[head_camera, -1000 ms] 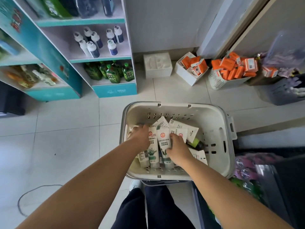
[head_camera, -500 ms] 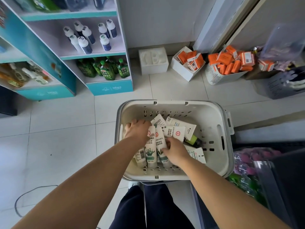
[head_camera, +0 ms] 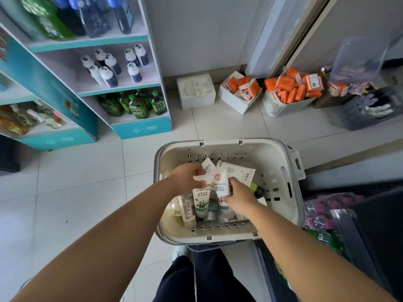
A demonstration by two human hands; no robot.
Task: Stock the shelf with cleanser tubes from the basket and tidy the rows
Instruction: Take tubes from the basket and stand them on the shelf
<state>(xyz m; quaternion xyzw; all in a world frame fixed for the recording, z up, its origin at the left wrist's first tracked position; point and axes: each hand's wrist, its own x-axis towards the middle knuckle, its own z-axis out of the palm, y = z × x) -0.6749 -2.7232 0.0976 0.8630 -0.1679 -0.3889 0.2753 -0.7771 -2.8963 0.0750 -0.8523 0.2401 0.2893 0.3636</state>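
Mia: What step is this?

Ben: The picking-up step, I think. The person reaches down into the basket (head_camera: 272,162) to get the cleanser tubes (head_camera: 201,201).

Mia: What is the left hand (head_camera: 187,177) doing?

Ben: Its fingers curl round the flat top ends of a few tubes. The tubes hang down from it, caps at the bottom.

Mia: And the right hand (head_camera: 239,199)?

Ben: It holds one white tube (head_camera: 221,185), fingers wrapped round it, just beside the left hand's bunch. More tubes lie loose in the basket, under and behind both hands.

Mia: Where do they go?

Ben: On the shelf (head_camera: 122,89), I guess. It stands well apart from the basket, across the floor (head_camera: 87,192), up and to the left. None of these tubes is there yet.

Mia: So what comes next?

Ben: Lift the tubes out, I think, then turn and carry them over. The hold has to be tight, because a bunch of smooth tubes can slip and fall.
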